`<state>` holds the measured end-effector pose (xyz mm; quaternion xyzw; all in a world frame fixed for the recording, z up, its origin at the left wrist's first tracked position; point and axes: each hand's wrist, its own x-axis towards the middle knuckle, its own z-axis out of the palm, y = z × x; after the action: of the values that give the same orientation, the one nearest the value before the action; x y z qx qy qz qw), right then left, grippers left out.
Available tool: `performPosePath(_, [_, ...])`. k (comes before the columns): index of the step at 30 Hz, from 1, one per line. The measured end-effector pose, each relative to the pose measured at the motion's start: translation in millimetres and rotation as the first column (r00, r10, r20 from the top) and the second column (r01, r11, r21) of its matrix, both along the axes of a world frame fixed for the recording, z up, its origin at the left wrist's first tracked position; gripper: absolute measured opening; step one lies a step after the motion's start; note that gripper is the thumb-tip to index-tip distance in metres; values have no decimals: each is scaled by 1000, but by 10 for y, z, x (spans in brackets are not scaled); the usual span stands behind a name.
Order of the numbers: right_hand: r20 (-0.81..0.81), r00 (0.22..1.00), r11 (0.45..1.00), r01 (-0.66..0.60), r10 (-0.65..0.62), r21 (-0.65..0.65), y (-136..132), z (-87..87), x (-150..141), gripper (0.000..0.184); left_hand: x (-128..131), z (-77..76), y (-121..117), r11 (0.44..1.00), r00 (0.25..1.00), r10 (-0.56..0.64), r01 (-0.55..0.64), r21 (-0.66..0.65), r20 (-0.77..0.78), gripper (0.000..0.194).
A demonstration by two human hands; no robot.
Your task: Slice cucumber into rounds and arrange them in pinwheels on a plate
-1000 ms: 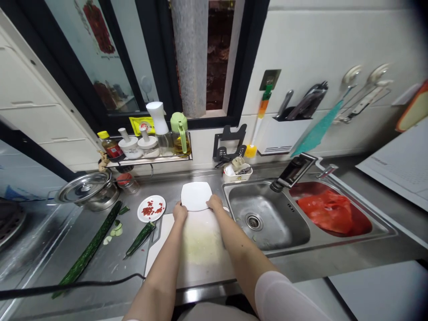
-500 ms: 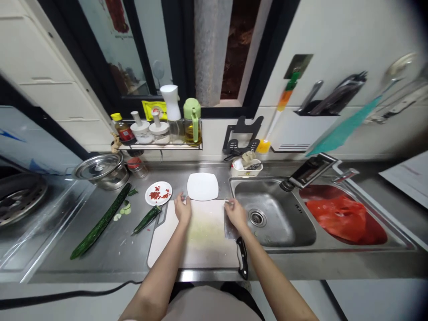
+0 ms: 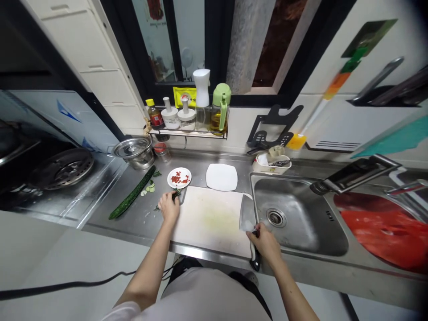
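A white cutting board [image 3: 209, 218] lies on the steel counter in front of me. My right hand [image 3: 265, 243] is closed round the black handle of a cleaver [image 3: 248, 214] whose blade rests on the board's right edge. Left of the board, my left hand [image 3: 169, 207] closes on a short cucumber piece [image 3: 174, 195]. A long cucumber [image 3: 133, 192] lies further left with a few slices beside it. Behind the board stand an empty square white plate [image 3: 221, 176] and a small round plate of chopped red chili [image 3: 179, 178].
A steel sink [image 3: 294, 214] sits right of the board, and beyond it a basin holding a red bag [image 3: 384, 234]. A lidded steel pot [image 3: 133, 151], a condiment rack [image 3: 187, 120] and a stove burner [image 3: 62, 167] stand at the left. A black cable [image 3: 67, 285] runs below the counter.
Both hands left the white plate. The right hand moved back to the cleaver handle at the board's right edge; the left hand moved left onto the short cucumber piece. The camera swung left.
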<state>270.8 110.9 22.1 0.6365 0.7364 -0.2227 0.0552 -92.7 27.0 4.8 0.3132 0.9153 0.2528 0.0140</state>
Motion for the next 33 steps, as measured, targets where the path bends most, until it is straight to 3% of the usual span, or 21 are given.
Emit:
performPosePath(7, [14,1000,999,22,-22,-26,-14,0,-34,42,-236,-30,-38,976,991,-134,132,-173,0,48])
performPosePath(14, [10,999,999,40,-40,-9,3,-23,-71,46,-321,12,-48,956,983,-184,176,-236,-11,42])
performPosePath(19, [-2,998,998,59,-59,3,12,10,-52,37,-119,45,-45,944,957,-285,291,-154,63,41])
performPosePath(25, [-78,992,995,97,-97,-11,39,51,-7,18,326,-22,-37,821,805,-535,567,-66,256,42])
performPosePath(33, [-198,979,998,62,-56,23,15,35,-97,12,518,-118,-47,755,755,-600,644,-127,264,41])
